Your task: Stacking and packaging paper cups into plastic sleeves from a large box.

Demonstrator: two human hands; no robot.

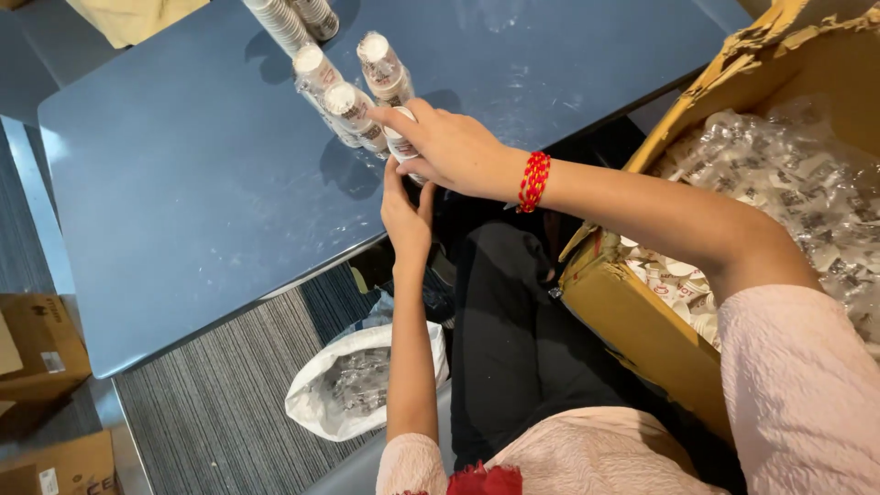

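Observation:
My right hand (456,148), with a red beaded bracelet at the wrist, grips the top of a stack of paper cups (401,145) at the near edge of the blue table (183,183). My left hand (406,217) holds the same stack from below at the table's edge. Just beyond stand three more plastic-wrapped stacks of white printed cups (348,108), touching one another. Further stacks (291,20) stand at the table's far edge.
A torn cardboard box (632,312) full of wrapped cup stacks sits at my right. A white bag (353,380) with crumpled clear plastic lies on the striped carpet below. Small cardboard boxes (41,344) stand at the left.

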